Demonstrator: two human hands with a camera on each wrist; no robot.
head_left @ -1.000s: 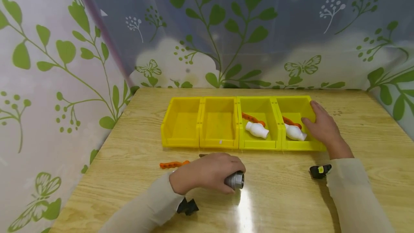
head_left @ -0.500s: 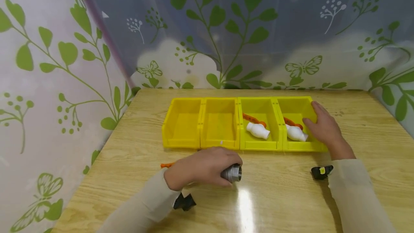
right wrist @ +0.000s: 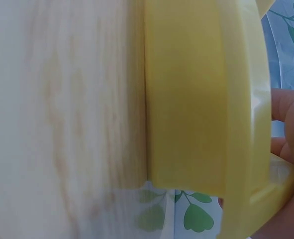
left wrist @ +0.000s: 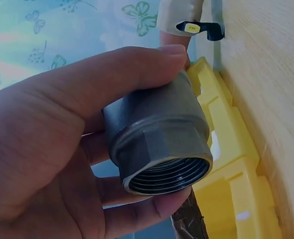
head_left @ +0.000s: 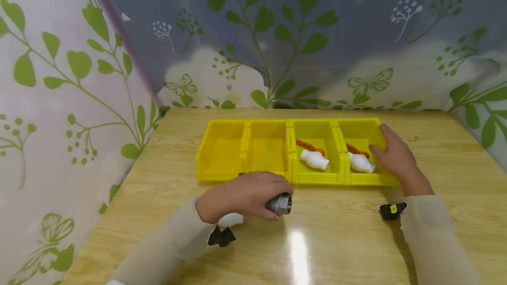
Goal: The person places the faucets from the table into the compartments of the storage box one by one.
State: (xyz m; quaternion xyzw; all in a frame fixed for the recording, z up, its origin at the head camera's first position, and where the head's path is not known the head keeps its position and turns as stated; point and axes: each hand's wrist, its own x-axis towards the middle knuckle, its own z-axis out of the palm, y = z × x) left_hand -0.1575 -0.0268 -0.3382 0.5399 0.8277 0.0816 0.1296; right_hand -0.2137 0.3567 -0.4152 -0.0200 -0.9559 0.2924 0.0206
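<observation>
A leaf-patterned curtain (head_left: 356, 34) hung along the far side and the left. The wooden table (head_left: 340, 241) spread before me, with four yellow bins (head_left: 318, 178) side by side in a row, the right two a greener yellow. My right hand (head_left: 398, 157) rested at the far right corner of the rightmost bin (head_left: 372, 180), its thumb spread from the fingers; whether it gripped, I could not tell. My left hand (head_left: 249, 195) had its fingers curled round a grey metal fitting (head_left: 279, 204), on the near side of the row, its threaded mouth facing right. White bulbous pieces (head_left: 314, 160) lay in the right two bins, one in each, with orange levers (head_left: 310, 147) against them. Another white piece (head_left: 231, 220) showed near my left wrist.
</observation>
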